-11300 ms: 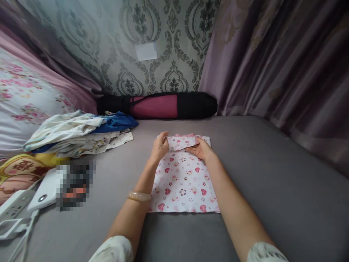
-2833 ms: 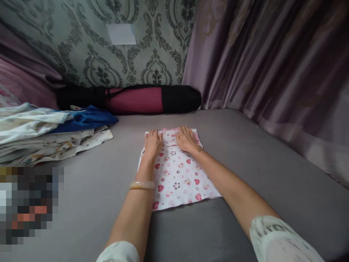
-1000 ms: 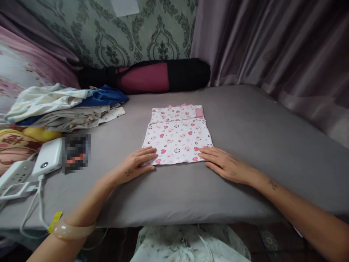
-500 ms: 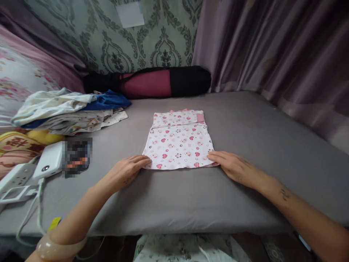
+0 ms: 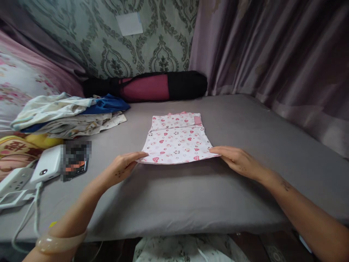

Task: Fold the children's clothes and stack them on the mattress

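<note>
A small white garment (image 5: 176,140) printed with pink hearts lies partly folded on the grey sheet, its far part turned over with a pink trim at the top. My left hand (image 5: 127,163) pinches its near left corner between thumb and fingers. At the near right corner, my right hand (image 5: 236,160) grips the cloth the same way. The near edge is held a little above the sheet and stretched between both hands. Which piece of clothing it is, I cannot tell.
Several clothes (image 5: 68,112) are piled at the left. Closer in are a white power bank (image 5: 47,163) with a cable, a blurred phone (image 5: 75,162) and a power strip (image 5: 16,182). A black and red long bag (image 5: 147,87) lies along the wall.
Both hands have lifted the garment's near edge off the sheet, so that it hangs slightly raised between them. The view has tilted slightly upward.
</note>
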{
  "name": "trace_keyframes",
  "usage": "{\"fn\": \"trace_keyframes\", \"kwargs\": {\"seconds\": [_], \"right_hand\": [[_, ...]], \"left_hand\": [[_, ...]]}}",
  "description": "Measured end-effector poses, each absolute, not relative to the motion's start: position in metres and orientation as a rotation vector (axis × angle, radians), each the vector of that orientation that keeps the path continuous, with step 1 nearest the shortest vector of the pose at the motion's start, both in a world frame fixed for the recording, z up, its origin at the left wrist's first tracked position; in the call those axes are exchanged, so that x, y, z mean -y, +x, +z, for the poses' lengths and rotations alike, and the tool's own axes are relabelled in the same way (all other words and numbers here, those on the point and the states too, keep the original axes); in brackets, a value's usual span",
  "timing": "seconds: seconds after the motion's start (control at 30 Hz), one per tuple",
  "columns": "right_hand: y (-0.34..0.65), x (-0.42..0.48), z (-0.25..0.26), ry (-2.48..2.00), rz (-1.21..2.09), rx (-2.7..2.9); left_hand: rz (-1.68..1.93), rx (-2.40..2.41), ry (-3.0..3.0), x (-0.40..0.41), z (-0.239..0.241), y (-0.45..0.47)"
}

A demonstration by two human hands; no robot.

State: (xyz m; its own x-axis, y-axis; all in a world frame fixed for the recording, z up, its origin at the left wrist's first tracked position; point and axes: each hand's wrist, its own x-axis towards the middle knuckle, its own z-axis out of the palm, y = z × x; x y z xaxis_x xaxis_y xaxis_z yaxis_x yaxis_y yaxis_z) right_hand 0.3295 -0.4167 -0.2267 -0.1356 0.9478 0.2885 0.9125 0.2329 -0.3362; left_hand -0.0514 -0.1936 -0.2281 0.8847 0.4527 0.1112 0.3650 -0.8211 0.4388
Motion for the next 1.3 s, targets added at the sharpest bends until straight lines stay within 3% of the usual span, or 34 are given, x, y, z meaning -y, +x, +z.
{"fn": "trace_keyframes", "kwargs": {"seconds": [0.37, 0.67, 1.07, 1.3], "right_hand": [[0.327, 0.439, -0.213, -1.717, 0.078, 2.149], [0.310, 0.478, -0.197, -1.788, 0.250, 2.073], [0.330, 0.372, -0.221, -1.932, 0.314, 1.375], [0.335, 0.311, -0.233, -2.241, 0.191, 1.172]], "left_hand": [[0.285, -0.462, 2.760, 0.216, -0.218, -0.067], [0.218, -0.562, 2.580, 0.245, -0.212, -0.092], [0.911, -1.070, 1.747, 0.189, -0.219, 0.002], [0.992, -1.215, 1.672, 0.144, -0.250, 0.044]]}}
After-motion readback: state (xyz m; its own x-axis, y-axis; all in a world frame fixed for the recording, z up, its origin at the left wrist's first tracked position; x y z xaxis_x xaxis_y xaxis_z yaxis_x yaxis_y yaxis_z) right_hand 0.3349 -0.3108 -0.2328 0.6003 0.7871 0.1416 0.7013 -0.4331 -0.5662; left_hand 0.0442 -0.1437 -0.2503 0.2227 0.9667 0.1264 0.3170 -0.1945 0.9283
